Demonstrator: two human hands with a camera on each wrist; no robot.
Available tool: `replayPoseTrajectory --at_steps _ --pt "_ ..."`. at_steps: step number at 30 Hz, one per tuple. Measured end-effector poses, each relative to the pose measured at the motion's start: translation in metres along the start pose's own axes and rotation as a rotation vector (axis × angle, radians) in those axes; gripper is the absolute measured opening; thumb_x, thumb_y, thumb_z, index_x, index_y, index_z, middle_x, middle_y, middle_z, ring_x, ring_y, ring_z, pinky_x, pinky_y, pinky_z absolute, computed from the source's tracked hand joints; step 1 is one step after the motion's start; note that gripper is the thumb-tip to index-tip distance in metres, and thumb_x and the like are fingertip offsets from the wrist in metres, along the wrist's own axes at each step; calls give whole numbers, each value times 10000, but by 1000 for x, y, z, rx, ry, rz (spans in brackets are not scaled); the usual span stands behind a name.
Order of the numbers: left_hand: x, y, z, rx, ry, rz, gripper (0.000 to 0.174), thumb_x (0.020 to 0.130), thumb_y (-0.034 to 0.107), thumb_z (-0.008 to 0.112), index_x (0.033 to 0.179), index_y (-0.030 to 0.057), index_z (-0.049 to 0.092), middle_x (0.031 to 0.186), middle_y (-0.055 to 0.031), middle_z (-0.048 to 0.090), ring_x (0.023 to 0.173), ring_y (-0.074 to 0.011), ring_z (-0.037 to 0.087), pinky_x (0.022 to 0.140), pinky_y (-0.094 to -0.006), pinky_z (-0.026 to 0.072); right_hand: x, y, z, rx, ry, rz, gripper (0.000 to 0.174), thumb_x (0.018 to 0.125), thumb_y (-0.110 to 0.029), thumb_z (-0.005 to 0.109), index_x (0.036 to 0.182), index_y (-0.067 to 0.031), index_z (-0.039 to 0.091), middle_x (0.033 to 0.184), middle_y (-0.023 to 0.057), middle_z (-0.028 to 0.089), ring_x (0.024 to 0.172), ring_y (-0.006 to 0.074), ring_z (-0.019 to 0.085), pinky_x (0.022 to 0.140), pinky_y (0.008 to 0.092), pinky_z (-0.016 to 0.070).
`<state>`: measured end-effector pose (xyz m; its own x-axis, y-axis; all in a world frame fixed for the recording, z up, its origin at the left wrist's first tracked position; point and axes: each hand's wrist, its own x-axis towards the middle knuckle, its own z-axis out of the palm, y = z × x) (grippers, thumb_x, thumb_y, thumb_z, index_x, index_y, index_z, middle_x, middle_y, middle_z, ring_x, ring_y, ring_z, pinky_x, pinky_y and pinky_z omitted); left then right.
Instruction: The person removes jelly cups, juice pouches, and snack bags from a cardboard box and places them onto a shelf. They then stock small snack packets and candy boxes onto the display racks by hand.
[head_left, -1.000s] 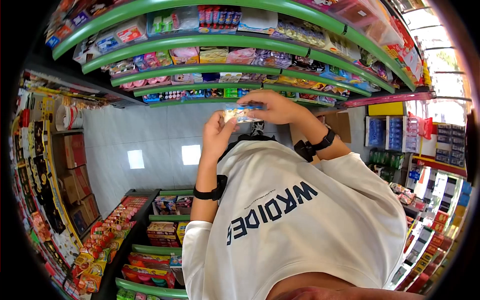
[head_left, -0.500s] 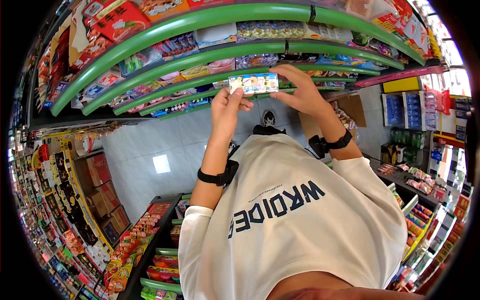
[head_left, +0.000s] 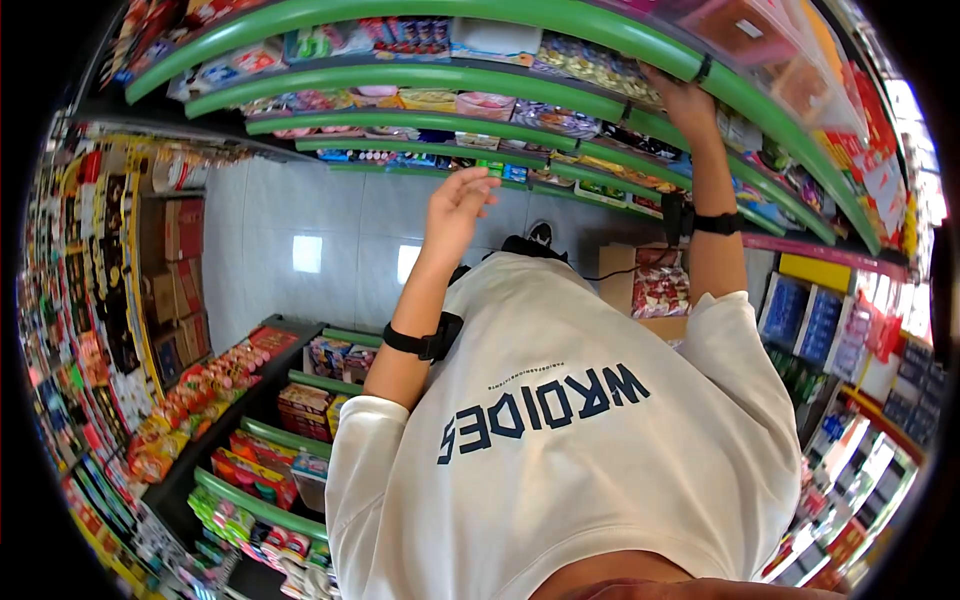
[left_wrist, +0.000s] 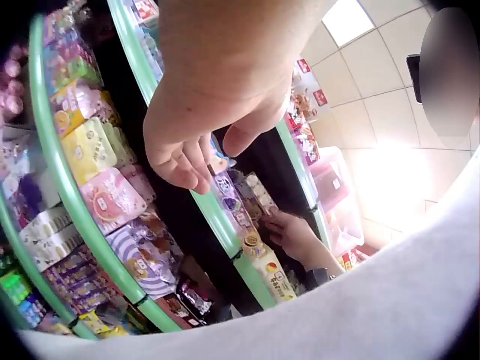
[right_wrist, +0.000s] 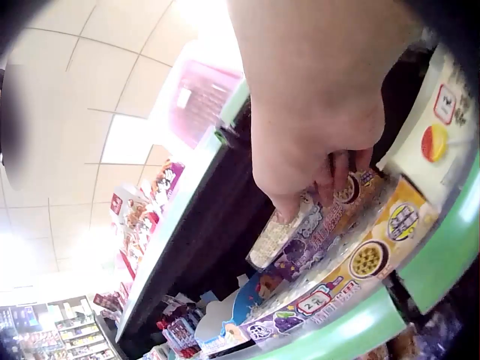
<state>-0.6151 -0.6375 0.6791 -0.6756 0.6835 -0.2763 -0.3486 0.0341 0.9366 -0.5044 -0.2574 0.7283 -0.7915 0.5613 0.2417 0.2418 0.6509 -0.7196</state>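
My right hand reaches into an upper shelf at the right and grips a small flat candy pack with pale round pieces in it. The pack is held slanted at a display box printed with grapes and passion fruit; part of it is hidden under the fingers. In the left wrist view the pack's row of round pieces shows beside the fingertips. My left hand hangs in the air in front of the lower shelves, its fingers loosely bent and nothing in them.
Green shelf edges run across in front, with sweets packed on several levels. A clear pinkish bin stands on the shelf above the right hand. On the floor at the right is an open carton with red packets. Another stocked rack stands behind at the left.
Both hands held a small flat pack together in front of the shelves. The left hand has let go and lowered slightly; the right hand has moved up and right into the shelf.
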Motion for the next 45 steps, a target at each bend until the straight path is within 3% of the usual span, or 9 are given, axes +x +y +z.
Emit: replayPoseTrajectory --at_steps 2,6,10,24,27,30,32,39,45 --pt "-12 -5 -15 49 10 -77 316 965 140 543 1246 3 586 1159 -122 694 919 -165 656 759 -285 487 32 43 19 -519 69 -127 560 965 -455 602 1312 -17 571 1304 148 613 1161 299 565 1001 392 432" --pt "-39 -14 -52 48 115 -106 306 960 141 538 1235 20 596 1141 -115 700 906 -156 648 760 -282 482 75 49 25 -141 -174 -72 574 964 -516 566 1322 -67 576 1307 154 607 1177 331 554 1019 423 417" --pt "-74 -27 -87 8 265 -119 300 950 144 527 1216 32 609 1112 -103 703 922 -150 631 787 -285 472 85 28 38 -346 -170 -131 573 930 -478 632 1288 -33 587 1263 141 628 1137 307 572 1015 416 419" --pt "-113 -76 -158 -79 440 -236 292 925 123 537 1187 28 623 1071 -96 709 865 -141 616 753 -284 458 49 -34 81 -522 -244 -178 558 955 -283 423 1482 -99 415 1494 219 434 1381 365 412 1137 403 306" --pt "-113 -70 -168 -43 419 -258 298 929 139 529 1191 27 614 1095 -104 696 901 -154 618 782 -296 468 37 -51 84 -501 -210 -130 615 939 -372 422 1505 -134 388 1494 207 435 1352 436 405 1088 486 367" --pt "-111 -80 -188 -35 392 -248 287 935 151 548 1184 29 620 1072 -99 702 879 -151 621 765 -291 471 14 -100 98 -608 -227 186 511 902 -298 498 1382 -130 544 1357 152 575 1247 424 501 991 497 442" --pt "-109 -85 -201 -26 382 -244 275 937 145 552 1177 32 625 1056 -96 705 865 -148 623 752 -285 472 -4 -119 124 -669 233 -491 385 864 -232 572 1230 -132 638 1220 106 641 1098 392 595 873 491 501" --pt "-115 -69 -231 38 349 -243 232 948 153 564 1140 44 633 1034 -84 703 857 -138 624 745 -280 470 15 -131 194 -667 167 -238 200 921 -232 607 1058 -102 669 1128 118 659 926 385 648 773 485 546" --pt "-121 -68 -251 -18 410 -303 206 950 124 533 1115 37 619 998 -93 686 832 -145 609 714 -274 459 13 -152 180 -693 194 -202 195 885 -159 564 1042 -92 656 1029 147 672 869 398 667 763 491 554"
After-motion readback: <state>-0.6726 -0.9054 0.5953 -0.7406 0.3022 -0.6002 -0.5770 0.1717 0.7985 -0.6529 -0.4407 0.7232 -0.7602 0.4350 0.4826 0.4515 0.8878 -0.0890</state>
